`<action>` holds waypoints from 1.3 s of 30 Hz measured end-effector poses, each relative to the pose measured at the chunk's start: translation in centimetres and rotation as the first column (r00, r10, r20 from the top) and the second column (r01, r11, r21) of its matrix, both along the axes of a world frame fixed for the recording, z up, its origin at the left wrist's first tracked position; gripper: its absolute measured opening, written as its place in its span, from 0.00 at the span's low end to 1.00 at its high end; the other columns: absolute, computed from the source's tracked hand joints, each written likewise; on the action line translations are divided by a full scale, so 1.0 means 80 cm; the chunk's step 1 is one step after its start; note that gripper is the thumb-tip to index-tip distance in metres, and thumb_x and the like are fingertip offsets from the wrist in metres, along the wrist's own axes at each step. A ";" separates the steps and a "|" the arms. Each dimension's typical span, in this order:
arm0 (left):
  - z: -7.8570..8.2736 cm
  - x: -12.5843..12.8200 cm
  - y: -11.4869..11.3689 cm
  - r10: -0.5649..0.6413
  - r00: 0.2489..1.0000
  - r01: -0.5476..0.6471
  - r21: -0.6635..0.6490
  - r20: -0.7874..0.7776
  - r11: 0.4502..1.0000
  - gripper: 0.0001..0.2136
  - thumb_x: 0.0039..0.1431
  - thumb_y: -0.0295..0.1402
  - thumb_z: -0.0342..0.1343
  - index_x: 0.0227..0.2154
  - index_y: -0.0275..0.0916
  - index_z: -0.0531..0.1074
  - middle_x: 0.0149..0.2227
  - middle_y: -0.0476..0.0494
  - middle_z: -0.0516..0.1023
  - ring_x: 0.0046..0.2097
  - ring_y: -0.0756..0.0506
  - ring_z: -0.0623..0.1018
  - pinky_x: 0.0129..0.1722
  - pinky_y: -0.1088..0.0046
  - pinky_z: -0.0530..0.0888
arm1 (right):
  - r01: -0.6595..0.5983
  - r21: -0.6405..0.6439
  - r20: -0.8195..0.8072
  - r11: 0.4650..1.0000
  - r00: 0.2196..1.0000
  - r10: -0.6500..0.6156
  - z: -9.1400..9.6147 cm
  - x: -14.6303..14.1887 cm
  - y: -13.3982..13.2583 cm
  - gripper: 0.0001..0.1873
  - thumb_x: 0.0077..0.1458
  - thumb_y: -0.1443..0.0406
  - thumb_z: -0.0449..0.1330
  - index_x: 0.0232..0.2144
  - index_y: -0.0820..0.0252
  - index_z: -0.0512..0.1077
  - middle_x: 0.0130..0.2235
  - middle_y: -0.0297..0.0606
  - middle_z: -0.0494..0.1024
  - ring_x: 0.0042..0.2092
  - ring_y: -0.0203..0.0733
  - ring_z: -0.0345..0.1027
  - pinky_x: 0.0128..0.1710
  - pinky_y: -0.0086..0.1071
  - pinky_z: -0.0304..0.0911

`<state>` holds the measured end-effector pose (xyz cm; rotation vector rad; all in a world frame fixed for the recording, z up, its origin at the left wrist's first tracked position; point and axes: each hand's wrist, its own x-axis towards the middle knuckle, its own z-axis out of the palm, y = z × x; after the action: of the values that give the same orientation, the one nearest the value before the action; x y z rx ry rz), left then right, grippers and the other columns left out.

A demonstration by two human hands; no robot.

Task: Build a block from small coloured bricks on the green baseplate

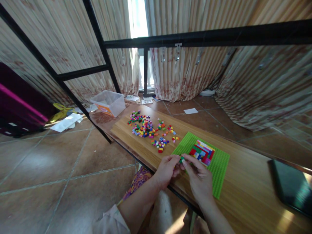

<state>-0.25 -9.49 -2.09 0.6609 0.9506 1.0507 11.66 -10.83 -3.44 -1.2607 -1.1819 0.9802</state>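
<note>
A green studded baseplate (220, 165) lies on the wooden table. A patch of coloured bricks (202, 151) is built on its middle. My left hand (167, 169) and my right hand (198, 180) meet at the plate's near left corner, fingers pinched together around a small green brick (181, 159). Both hands touch that brick. A loose heap of small coloured bricks (146, 127) is spread on the table to the left of the plate, beyond my left hand.
A clear plastic box (108, 102) stands at the table's far left end. A dark tablet-like slab (291, 187) lies at the right. Black metal frame bars (195, 37) cross overhead and along the left. Curtains hang behind; tiled floor lies below.
</note>
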 end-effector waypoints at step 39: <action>-0.011 0.001 -0.013 0.101 0.915 0.108 0.480 -0.390 0.870 0.09 0.65 0.38 0.49 0.37 0.37 0.69 0.32 0.47 0.71 0.34 0.49 0.70 0.36 0.75 0.68 | 0.017 0.091 0.114 0.996 0.993 -0.028 0.004 -0.002 -0.002 0.14 0.57 0.55 0.59 0.37 0.57 0.77 0.37 0.38 0.78 0.37 0.41 0.70 0.41 0.35 0.67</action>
<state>-0.16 -10.53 -2.99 1.3506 1.0361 1.1902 11.53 -11.00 -3.16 -1.2699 -1.2837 0.8379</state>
